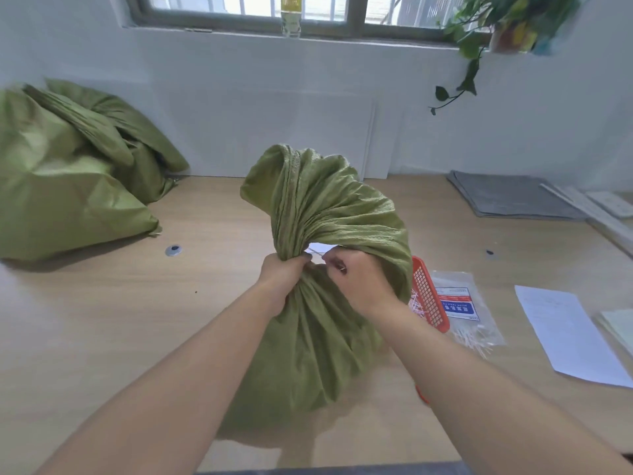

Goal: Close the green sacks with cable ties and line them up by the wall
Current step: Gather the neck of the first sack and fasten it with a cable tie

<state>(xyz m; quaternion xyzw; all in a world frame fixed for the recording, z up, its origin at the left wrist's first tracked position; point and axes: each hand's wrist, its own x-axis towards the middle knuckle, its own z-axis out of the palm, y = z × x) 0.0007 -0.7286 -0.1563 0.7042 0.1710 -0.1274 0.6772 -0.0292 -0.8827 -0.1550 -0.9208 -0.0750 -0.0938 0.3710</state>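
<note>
Green sack (pixel 308 354) standing upright on the wooden table (pixel 102 337), directly in front of the person and between the two forearms. The left hand (pixel 284 274) is wrapped around the gathered neck, fingers curled tight on the bunched cloth. The right hand (pixel 359 279) sits just beside it on the opposite side of the neck, knuckles almost touching the left. Its fingertips pinch a thin white cable tie (pixel 317 252), of which only a short length shows between the hands. Above the grip the open mouth fans out in a wide, pleated ruff with a stitched hem. Below it the body swells into a rounded, softly creased bulge. The material is a matte olive-green woven fabric with fine ribs radiating from the neck. Further green sacks (pixel 68 173) lie slumped at far left against the white wall (pixel 257 114). To the right of the held sack, partly hidden by it, is a red mesh basket (pixel 430 296) of white ties. Just beyond that lie a clear plastic packet (pixel 462 303) and a white sheet of paper (pixel 568 334).
</note>
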